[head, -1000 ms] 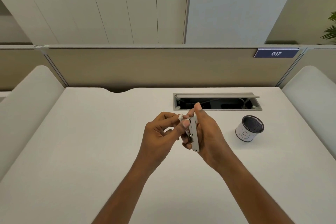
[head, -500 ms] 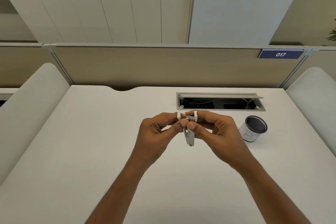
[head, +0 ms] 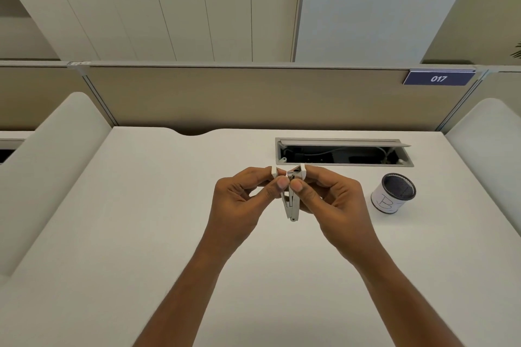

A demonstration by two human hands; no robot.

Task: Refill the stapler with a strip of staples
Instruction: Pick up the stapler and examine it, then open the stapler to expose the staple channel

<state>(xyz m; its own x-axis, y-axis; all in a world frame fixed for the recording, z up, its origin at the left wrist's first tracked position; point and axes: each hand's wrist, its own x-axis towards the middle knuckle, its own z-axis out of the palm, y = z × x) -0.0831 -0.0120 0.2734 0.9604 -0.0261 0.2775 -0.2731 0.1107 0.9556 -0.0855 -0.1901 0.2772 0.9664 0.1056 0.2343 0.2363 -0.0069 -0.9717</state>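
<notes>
- I see a plain white counter [head: 141, 234]; a beige partition [head: 239, 98] closes its far edge, with a blue plate reading 017 [head: 438, 78] at the right; pale cupboard doors [head: 169, 8] stand behind it; rounded white dividers rise at both sides
- A cable hatch [head: 344, 152] is sunk into the counter near the far edge, its lid tipped up, with dark cabling inside; a small white cup with a dark mesh interior [head: 394, 194] stands just right of my hands, a hand-drawn mark on its side; I cannot tell whether anything lies in it
- My left hand [head: 239, 200] and right hand [head: 335, 200] hold the stapler [head: 290, 203] above the middle of the counter, clear of the surface; it is swung open in a V, hinge end pointing toward me, the two white tips spread at the far end; the fingers of each hand are clamped on one arm, thumbs meeting over the metal channel; I cannot make out a strip of staples
- The near and left parts of the counter lie bare; the cup is near my right hand but apart from it
</notes>
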